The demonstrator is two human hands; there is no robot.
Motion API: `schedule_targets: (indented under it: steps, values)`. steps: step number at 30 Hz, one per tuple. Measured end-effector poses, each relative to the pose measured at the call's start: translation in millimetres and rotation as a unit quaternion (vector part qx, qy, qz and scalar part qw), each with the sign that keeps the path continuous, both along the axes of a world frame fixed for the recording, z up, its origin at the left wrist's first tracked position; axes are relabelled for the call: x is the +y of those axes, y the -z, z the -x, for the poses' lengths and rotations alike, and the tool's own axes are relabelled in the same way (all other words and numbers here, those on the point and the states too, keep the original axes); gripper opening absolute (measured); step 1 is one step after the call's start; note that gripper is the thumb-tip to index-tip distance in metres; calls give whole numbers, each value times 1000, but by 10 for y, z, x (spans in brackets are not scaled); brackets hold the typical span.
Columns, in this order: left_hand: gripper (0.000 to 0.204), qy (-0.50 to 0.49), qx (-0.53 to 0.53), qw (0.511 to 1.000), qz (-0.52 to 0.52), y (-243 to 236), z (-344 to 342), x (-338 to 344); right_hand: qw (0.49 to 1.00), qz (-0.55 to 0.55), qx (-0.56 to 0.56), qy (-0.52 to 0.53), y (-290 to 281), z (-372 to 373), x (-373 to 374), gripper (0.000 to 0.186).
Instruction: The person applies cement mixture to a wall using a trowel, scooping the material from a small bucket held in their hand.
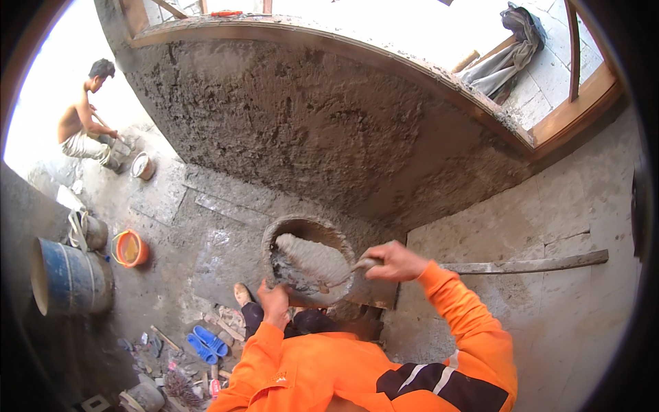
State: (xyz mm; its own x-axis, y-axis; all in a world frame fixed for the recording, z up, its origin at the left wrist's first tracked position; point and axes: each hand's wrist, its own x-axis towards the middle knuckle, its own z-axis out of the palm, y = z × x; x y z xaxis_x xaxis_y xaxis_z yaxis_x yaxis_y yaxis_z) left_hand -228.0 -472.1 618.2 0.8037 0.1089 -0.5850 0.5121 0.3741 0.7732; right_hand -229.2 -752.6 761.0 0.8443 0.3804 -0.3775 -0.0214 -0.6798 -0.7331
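My right hand (397,261) is closed around the handle of a trowel (364,264). The trowel's blade carries a long heap of grey mortar (312,257) and hangs over a round bucket (302,221) coated in cement. More wet mortar shows inside the bucket, below the blade. My left hand (274,304) grips the bucket's near-left rim, its fingers partly hidden. Beyond the bucket rises a low wall (288,110) covered in rough, damp grey mortar, smoother toward its right side.
A wooden window frame (384,42) tops the wall. A wooden strip (528,265) leans at right. On the left are a blue barrel (75,278), an orange bucket (141,251), blue sandals (208,344) and debris. Farther off, a co-worker (84,123) bends near a small bucket (143,167).
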Motion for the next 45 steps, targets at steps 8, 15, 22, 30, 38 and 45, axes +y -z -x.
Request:
schedule_targets:
  steps: [8, 15, 22, 30, 38, 45]
  values:
    - [32, -71, 60, 989, -115, -248, 109, -78, 931, 276, -94, 218, -1253, -1073, -1327, 21]
    - [36, -39, 49, 996, -69, -269, 156, 55, 899, 414, -109, -95, -402, -256, -281, 27]
    - [71, 6, -4, 999, -40, -291, 125, -73, 951, 242, -159, -110, 1189, 22, 464, 24]
    - [32, -66, 3, 998, 16, -274, 235, 54, 997, 0, -20, -78, -149, -138, 119, 23]
    - [32, -96, 18, 995, -9, -205, 197, 25, 947, 222, -81, 219, -641, -1725, -1164, 11]
    - [34, -135, 17, 990, -25, -199, 220, 94, 919, 334, -141, -154, -177, -634, -135, 28]
